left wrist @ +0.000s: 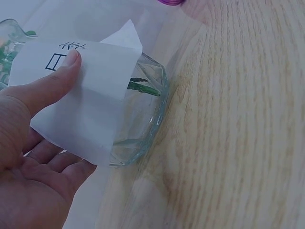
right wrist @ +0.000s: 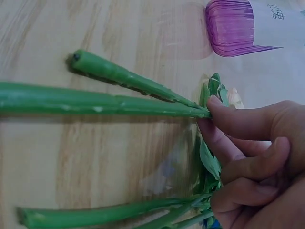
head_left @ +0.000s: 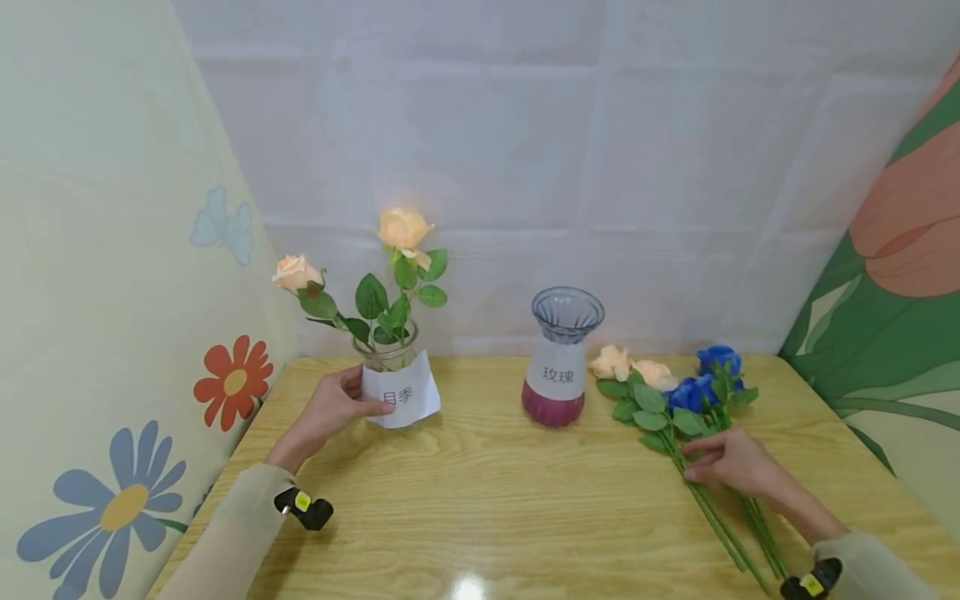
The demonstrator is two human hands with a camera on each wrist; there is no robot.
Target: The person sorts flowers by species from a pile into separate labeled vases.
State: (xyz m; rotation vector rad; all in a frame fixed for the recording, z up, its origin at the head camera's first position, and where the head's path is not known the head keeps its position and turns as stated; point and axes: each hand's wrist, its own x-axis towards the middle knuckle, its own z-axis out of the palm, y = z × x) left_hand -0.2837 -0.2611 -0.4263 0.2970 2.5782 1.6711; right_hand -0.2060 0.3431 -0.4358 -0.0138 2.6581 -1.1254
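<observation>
Near the bench's point(head_left: 480, 492) back left corner, I have the left hand point(head_left: 326, 410) gripping a paper-wrapped glass jar point(head_left: 386, 361) holding two peach roses point(head_left: 403, 227). Past the purple-based vase point(head_left: 553, 407) by the back edge, my right hand point(head_left: 738, 463) pinches green stems point(head_left: 707, 505) beside blue roses point(head_left: 690, 395), toward the right edge.

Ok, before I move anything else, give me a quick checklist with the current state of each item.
1. Left hand steadying the clear jar: ok, it grips at the paper label.
2. Jar upright: ok, with two peach roses in it.
3. Right hand pinching green stems: ok.
4. Only one stem pinched: cannot tell, two converge there.
5. Blue roses well apart from the lying peach roses: not ok, they crowd together.
6. Purple-based vase upright: ok.
</observation>
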